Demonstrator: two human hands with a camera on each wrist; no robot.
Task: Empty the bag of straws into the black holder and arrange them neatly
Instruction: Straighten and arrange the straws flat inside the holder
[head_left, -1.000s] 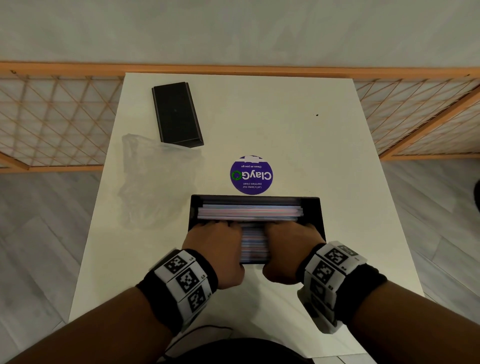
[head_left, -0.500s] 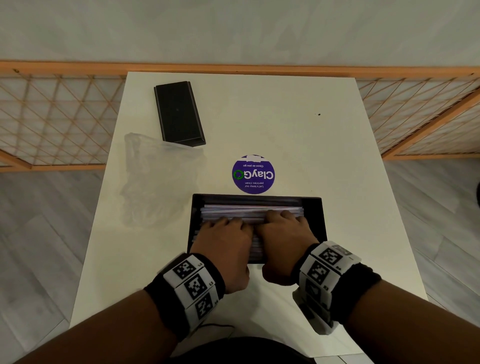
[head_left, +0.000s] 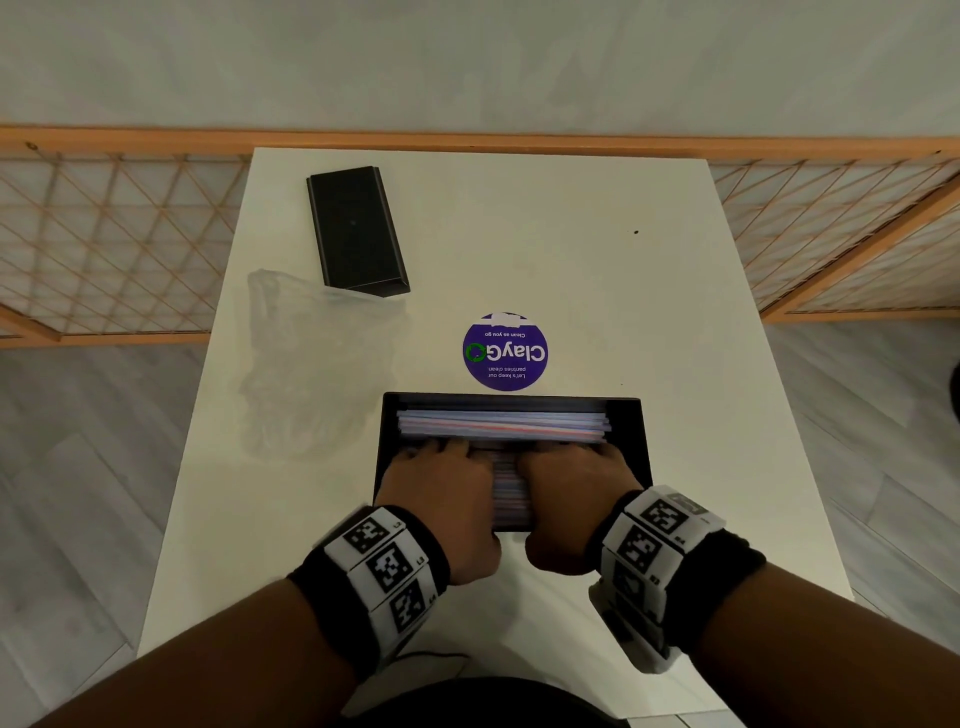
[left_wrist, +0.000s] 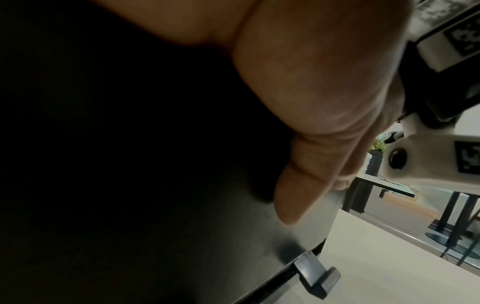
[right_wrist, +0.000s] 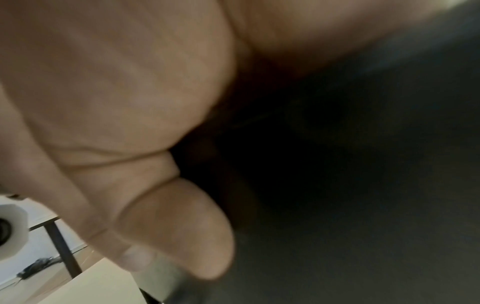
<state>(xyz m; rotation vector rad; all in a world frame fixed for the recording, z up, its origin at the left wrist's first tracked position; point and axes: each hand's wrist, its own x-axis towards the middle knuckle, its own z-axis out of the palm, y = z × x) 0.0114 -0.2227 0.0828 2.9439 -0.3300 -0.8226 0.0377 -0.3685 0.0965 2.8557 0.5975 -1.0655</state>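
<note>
Two hands of yours sat inside the black holder (head_left: 642, 441) in the head view, the left hand (head_left: 441, 499) on its left half and the right hand (head_left: 569, 499) on its right half, both palm-down with fingers (head_left: 457, 448) bent over the straws (head_left: 501, 423), which lay crosswise in a flat pastel stack filling the holder from near wall to far wall. The holder stood on the white counter (head_left: 675, 322) close to you, just this side of a round purple sticker (head_left: 505, 351). Your emptied clear bag (head_left: 311, 364) lay crumpled on the counter to the holder's left, and a black lid (head_left: 356, 231) lay beyond it near the far left corner, its near end touching the bag. Marker-patterned wristbands (head_left: 387, 564) wrapped both your wrists. An orange lattice fence (head_left: 104, 234) ran behind the counter. In the left wrist view, your left hand (left_wrist: 311, 82) curled over the holder's near wall (left_wrist: 233, 246), the thumb (left_wrist: 293, 201) pressed flat against its dark outer face; you gripped that wall rather than any straw. In the right wrist view, blurred, your right hand (right_wrist: 116, 102) did the same, thumb (right_wrist: 182, 230) laid on the dark wall (right_wrist: 363, 226) of the holder, the counter's edge (right_wrist: 98, 288) pale below it.
</note>
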